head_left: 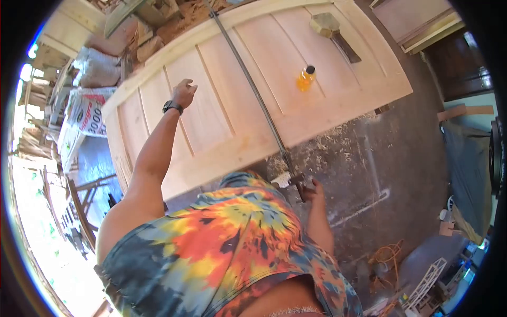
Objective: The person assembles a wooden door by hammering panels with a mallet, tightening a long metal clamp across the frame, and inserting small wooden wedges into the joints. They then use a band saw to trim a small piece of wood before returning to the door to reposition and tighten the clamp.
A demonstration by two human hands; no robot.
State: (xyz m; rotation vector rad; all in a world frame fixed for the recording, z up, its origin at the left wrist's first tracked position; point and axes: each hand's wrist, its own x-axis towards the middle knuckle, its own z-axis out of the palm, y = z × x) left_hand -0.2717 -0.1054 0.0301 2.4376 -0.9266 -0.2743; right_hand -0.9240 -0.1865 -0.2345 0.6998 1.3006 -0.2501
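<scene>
A long metal bar clamp [248,77] lies across a pale wooden panelled door [253,150], from its far edge to past its near edge. At the clamp's near end, my right hand [315,195] is on the screw end, with one finger raised; its other fingers are partly hidden. My left hand [184,94], with a dark watch on the wrist, is over the door's left panels. Its fingers are loosely bent and apart, with nothing in them. To the right of the clamp, a wooden mallet [326,25] and a small bottle of orange-yellow liquid [305,79] rest on the door.
Wood shavings [338,140] litter the dark floor [406,158] by the door's near edge. Stuffed sacks [95,67] and scrap wood are at the left. An orange cord [388,256] lies coiled at the lower right. Another wooden panel [412,21] stands at the upper right.
</scene>
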